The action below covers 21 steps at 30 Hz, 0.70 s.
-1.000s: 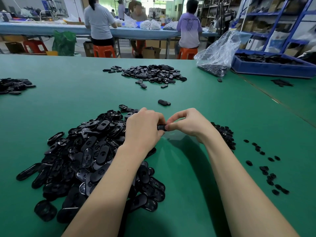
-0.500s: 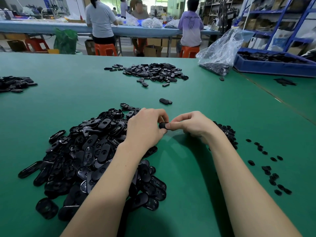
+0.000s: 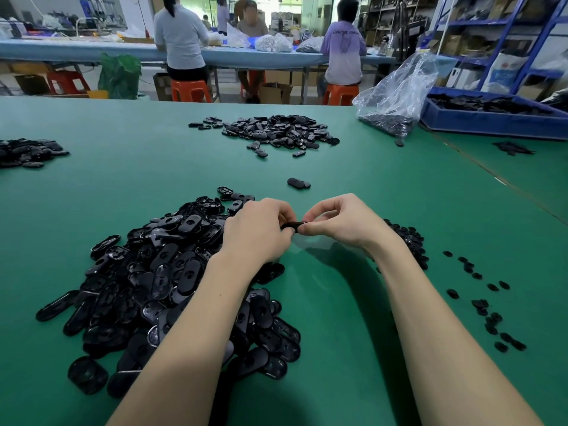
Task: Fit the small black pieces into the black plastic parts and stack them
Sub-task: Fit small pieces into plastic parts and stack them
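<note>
Most of the work looks left to do: on the green desk (image 3: 353, 186) a big heap of black plastic parts (image 3: 159, 278) fills the near left, and a smaller mound of small black pieces (image 3: 408, 241) lies to the right, with strays scattered beyond. A far pile (image 3: 276, 130) and two overlapped parts (image 3: 298, 183) just past the hands may be finished ones; I cannot tell. The left hand (image 3: 261, 232) and right hand (image 3: 341, 222) meet mid-desk, fingers (image 3: 310, 215) curled narrow, pinching one black part (image 3: 292, 225) between them.
</note>
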Motion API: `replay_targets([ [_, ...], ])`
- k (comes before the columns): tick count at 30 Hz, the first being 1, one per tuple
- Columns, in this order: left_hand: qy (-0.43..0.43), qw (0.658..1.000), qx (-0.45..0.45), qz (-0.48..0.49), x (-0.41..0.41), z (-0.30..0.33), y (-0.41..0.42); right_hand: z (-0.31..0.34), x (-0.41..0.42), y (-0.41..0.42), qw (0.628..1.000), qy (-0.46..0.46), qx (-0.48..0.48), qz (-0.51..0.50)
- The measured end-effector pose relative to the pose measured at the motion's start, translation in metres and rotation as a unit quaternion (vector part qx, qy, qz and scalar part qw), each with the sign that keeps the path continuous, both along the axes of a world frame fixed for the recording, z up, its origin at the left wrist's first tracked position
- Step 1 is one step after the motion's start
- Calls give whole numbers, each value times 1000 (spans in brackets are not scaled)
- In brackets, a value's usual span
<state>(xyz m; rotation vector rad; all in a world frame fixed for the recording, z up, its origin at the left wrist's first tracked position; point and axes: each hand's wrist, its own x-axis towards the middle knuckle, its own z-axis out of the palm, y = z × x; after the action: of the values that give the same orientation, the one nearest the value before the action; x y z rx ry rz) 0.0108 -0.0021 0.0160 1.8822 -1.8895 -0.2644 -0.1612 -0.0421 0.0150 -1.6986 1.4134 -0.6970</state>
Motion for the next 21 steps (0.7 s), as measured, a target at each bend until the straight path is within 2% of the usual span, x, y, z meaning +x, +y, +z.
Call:
replay_targets([
  [9, 0, 1000, 0, 9, 0, -3, -2, -4, 5, -2, 994, 81, -67, -18],
  [17, 51, 998, 18, -11, 4, -4, -5, -1, 2, -1, 997, 56, -56, -10],
  [21, 45, 999, 13, -5, 6, -4, -5, -2, 4, 0, 995, 72, -68, -14],
])
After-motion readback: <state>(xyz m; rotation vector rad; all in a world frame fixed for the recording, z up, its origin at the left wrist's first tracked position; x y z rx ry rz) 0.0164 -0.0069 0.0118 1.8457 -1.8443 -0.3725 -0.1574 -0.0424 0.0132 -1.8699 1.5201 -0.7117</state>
